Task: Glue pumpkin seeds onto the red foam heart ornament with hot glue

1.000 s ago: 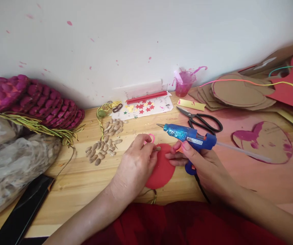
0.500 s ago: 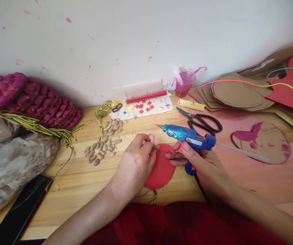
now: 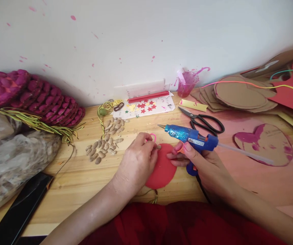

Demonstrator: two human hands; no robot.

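Note:
Near the table's front edge lies a red disc (image 3: pixel 163 172) with a pink loop (image 3: pixel 153 136) at its upper edge. My left hand (image 3: pixel 137 161) is closed over the disc's upper left, its fingertips pinching a peanut (image 3: pixel 158 147) against the edge. In my right hand (image 3: pixel 204 166) is a blue glue gun (image 3: pixel 184 134), its nozzle pointing left above the disc and a clear glue stick (image 3: pixel 246 153) trailing from its back. Some fingertips of my right hand touch the disc's right side. Loose peanuts (image 3: pixel 102 148) are spread to the left.
Black scissors (image 3: pixel 206 123) lie behind the glue gun. Paper stars (image 3: pixel 143 107) rest on white paper near a pink-stained cup (image 3: pixel 186 85). Cardboard discs (image 3: pixel 241 93) and a painted cardboard heart (image 3: pixel 266 146) are at right; stacked magenta pieces (image 3: pixel 41 98) and a plastic bag (image 3: pixel 21 163) at left.
The whole view has shifted slightly, so things appear a little farther right. Both hands keep nearly the same pose on the disc and the glue gun.

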